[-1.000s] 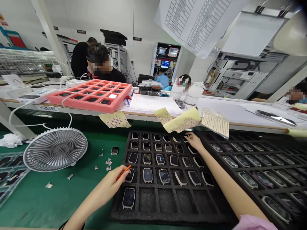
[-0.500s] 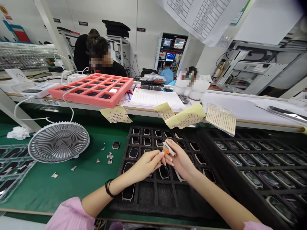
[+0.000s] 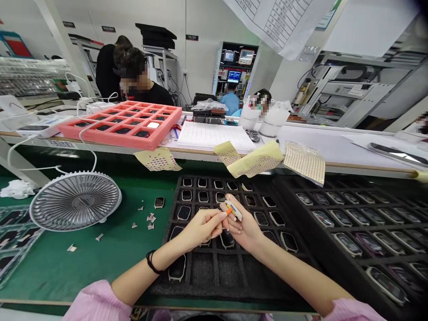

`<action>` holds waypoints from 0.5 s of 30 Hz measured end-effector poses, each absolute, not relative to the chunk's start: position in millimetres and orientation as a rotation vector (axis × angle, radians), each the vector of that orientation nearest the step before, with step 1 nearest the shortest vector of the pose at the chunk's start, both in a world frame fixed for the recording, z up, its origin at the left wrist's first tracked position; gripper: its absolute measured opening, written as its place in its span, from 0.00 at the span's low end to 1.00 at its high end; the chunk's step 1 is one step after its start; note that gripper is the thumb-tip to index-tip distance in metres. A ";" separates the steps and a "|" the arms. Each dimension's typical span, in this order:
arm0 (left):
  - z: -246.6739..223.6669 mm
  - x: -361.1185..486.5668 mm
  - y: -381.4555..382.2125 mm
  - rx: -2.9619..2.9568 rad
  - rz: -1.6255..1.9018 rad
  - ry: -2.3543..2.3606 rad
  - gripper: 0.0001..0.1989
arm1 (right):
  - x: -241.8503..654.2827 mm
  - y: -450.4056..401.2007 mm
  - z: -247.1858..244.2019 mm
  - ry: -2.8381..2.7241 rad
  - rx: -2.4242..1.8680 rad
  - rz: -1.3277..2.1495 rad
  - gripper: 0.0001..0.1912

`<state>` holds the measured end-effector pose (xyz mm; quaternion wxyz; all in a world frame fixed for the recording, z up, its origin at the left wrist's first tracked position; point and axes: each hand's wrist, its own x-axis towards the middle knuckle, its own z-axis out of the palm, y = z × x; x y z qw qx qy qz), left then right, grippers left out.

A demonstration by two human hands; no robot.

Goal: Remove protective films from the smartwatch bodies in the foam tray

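Observation:
My left hand is shut on a thin orange tool, pinching it between thumb and fingers. It meets my right hand, which grips a small white rectangular piece at the fingertips. The tool's tip touches or nearly touches that piece. Both hands hang over a black foam tray holding rows of smartwatch bodies, and they hide its middle cells. A dark elastic band circles my left wrist.
A second black tray of watches lies to the right. On the green mat to the left are a grey fan, a loose watch and small scraps. A pink tray and yellow sticker sheets sit beyond, with co-workers farther back.
My right hand has moved from the tray's far rows to my left hand and now holds the white piece. My left hand has moved right with the orange tool.

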<state>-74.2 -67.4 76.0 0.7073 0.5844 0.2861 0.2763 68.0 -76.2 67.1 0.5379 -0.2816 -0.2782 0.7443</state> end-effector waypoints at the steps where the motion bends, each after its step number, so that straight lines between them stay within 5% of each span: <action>1: 74.6 -73.5 -67.8 1.281 0.629 0.625 0.22 | 67.0 -75.6 67.1 -0.622 -0.645 1.797 0.21; 10: 70.3 -72.9 -60.5 1.226 0.744 0.689 0.24 | 65.3 -72.4 66.9 -0.750 -0.765 1.563 0.13; 15: 69.8 -68.5 -56.3 1.357 0.770 0.760 0.23 | 59.4 -68.8 56.2 -1.011 -0.922 1.364 0.17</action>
